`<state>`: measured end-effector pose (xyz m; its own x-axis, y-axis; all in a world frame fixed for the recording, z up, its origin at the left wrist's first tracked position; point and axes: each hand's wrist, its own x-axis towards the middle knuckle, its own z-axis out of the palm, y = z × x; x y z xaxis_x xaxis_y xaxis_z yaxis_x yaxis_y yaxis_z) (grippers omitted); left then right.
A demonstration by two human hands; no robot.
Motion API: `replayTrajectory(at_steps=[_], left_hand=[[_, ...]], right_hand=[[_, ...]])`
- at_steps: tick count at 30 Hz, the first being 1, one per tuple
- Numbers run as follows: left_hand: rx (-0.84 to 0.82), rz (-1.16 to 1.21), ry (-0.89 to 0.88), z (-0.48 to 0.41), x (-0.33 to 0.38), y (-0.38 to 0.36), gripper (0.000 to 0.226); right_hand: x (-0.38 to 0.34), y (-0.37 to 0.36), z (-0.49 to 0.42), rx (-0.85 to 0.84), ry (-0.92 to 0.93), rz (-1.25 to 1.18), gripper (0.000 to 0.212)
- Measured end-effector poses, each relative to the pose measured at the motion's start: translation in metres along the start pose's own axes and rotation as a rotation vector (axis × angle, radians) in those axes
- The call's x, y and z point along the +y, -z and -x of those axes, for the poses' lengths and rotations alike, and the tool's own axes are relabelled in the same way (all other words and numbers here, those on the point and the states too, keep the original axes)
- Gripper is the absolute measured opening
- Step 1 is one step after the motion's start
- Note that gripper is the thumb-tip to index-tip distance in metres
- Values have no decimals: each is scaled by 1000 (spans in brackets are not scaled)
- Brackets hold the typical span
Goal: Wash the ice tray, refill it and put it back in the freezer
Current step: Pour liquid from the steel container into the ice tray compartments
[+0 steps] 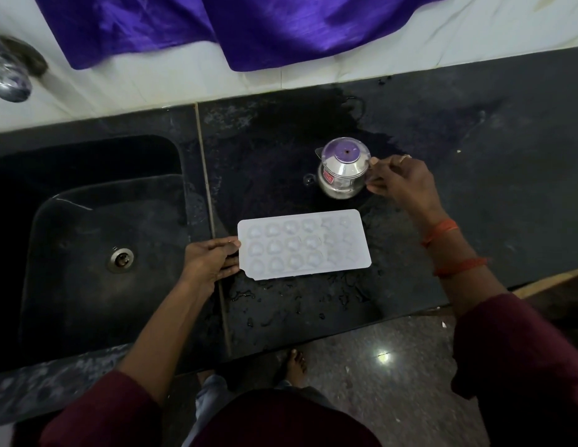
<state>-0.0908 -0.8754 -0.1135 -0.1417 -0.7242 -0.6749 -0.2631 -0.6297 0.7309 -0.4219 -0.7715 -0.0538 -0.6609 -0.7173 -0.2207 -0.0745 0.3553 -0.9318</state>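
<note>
While my left hand, beside the sink, pinches the tray by its left edge, it lies flat on the wet counter. Just behind stands the jug, with my right hand curled round its side.

A black stone counter holds a dark sink. Purple cloth hangs over white wall tiles. The speckled floor reflects a light
</note>
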Motion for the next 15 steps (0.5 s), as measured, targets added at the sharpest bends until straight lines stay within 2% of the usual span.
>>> replayTrajectory(at_steps=[9, 13, 15], left_hand=[[-26, -9, -6, 3, 0, 1, 8], [-23, -9, -13, 2, 0, 2, 6], [-36, -11, -18, 3, 0, 2, 6]], right_hand=[[-10, 54, 48, 66, 103, 243, 32], [-14, 69, 67, 97, 116, 372, 41], [-16, 74, 74, 110, 126, 457, 37]])
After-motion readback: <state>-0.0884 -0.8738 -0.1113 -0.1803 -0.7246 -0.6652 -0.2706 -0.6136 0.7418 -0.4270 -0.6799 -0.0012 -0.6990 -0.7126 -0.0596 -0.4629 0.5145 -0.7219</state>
